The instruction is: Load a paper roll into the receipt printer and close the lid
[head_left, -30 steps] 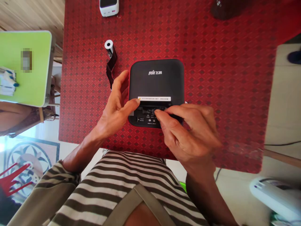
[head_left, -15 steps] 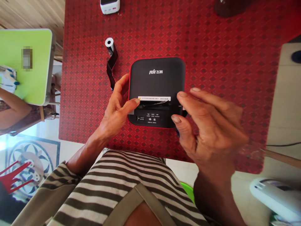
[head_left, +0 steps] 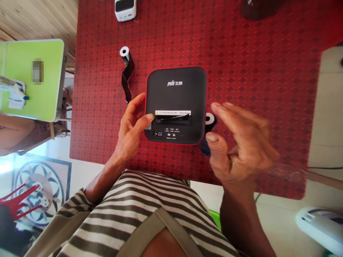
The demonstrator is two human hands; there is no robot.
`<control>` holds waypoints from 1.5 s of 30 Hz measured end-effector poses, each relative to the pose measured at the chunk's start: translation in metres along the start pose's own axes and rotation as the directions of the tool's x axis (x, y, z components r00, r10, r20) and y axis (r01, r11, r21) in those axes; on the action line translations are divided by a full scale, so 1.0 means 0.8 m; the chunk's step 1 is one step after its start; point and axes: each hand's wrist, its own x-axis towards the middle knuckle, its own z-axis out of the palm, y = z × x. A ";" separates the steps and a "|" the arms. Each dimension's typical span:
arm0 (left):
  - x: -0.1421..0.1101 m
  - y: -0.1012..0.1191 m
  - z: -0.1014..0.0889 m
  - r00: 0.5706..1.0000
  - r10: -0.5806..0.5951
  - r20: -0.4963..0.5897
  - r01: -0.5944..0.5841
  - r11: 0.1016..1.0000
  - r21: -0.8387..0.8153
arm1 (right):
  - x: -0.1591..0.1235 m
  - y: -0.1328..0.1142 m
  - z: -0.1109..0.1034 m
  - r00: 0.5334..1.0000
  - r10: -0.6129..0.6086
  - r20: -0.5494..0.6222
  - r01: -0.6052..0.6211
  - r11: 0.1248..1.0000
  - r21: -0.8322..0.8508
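A black box-shaped printer with a red rim (head_left: 176, 96) sits on the red patterned tablecloth (head_left: 254, 71). My left hand (head_left: 132, 130) grips the printer's left side, thumb pressed on its top near the white warning label. My right hand (head_left: 241, 142) hovers just right of the printer, fingers apart and holding nothing. A roll with a white core and dark ribbon (head_left: 210, 121) lies beside the printer's right edge, partly hidden behind my right hand.
Another white-cored roll with a loose dark ribbon (head_left: 125, 67) lies left of the printer. A small white device (head_left: 125, 9) stands at the table's far edge. A green side table (head_left: 32, 78) stands to the left, a white appliance (head_left: 318, 228) at lower right.
My right hand has left the printer's paper slot and drawn back to the right, opening up. The roll beside the printer's right edge has come into view. My left hand stays on the printer.
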 end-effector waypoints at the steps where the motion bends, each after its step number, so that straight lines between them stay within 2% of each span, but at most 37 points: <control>1: -0.004 0.000 -0.001 1.000 0.010 -0.008 -0.010 1.000 0.001 | -0.001 0.005 0.001 0.999 0.000 -0.042 0.000 1.000 -0.011; 4: -0.013 0.000 -0.006 0.999 0.030 -0.013 -0.030 1.000 0.006 | -0.007 0.023 0.006 0.994 0.009 -0.109 -0.015 0.999 -0.050; 9: -0.012 0.005 -0.012 1.000 0.022 0.009 -0.022 0.998 0.056 | -0.025 0.057 0.027 0.977 0.107 -0.182 -0.124 0.989 -0.082; 13: -0.014 0.009 -0.013 0.999 0.013 0.041 -0.015 0.999 0.042 | -0.044 0.086 0.047 0.913 0.200 -0.356 -0.253 0.962 -0.107; 15: -0.015 0.010 -0.014 0.998 0.024 0.052 -0.026 0.999 0.040 | -0.052 0.097 0.051 0.876 0.293 -0.382 -0.344 0.937 -0.070; 17: -0.015 0.011 -0.014 0.998 0.027 0.056 -0.030 0.999 0.045 | -0.058 0.103 0.052 0.860 0.354 -0.367 -0.391 0.920 -0.031; 23: -0.015 0.014 -0.013 0.999 0.017 0.038 -0.018 0.999 0.040 | -0.067 0.109 0.056 0.915 0.210 -0.345 -0.286 0.940 -0.186; 27: -0.019 0.018 -0.008 1.000 -0.009 0.023 0.008 0.999 0.036 | -0.066 0.104 0.055 0.931 0.199 -0.305 -0.278 0.929 -0.243; 34: -0.016 0.019 -0.002 1.000 0.014 0.011 -0.014 0.999 0.031 | -0.063 0.100 0.051 0.940 0.188 -0.285 -0.253 0.944 -0.210; 38: -0.017 0.013 0.000 1.000 0.030 -0.004 -0.030 0.998 0.063 | -0.065 0.102 0.052 0.937 0.236 -0.259 -0.288 0.940 -0.184; 41: -0.021 0.003 0.000 0.998 0.062 -0.020 -0.061 0.995 0.078 | -0.048 0.090 0.040 0.925 0.242 -0.293 -0.290 0.948 -0.133; 43: -0.021 -0.005 -0.001 0.997 0.079 -0.016 -0.078 0.994 0.074 | -0.023 0.070 0.025 0.941 0.167 -0.294 -0.216 0.966 -0.141; 45: -0.018 -0.014 -0.003 0.993 0.114 -0.008 -0.113 0.991 0.077 | 0.011 0.045 0.008 0.977 0.066 -0.202 -0.099 0.983 -0.157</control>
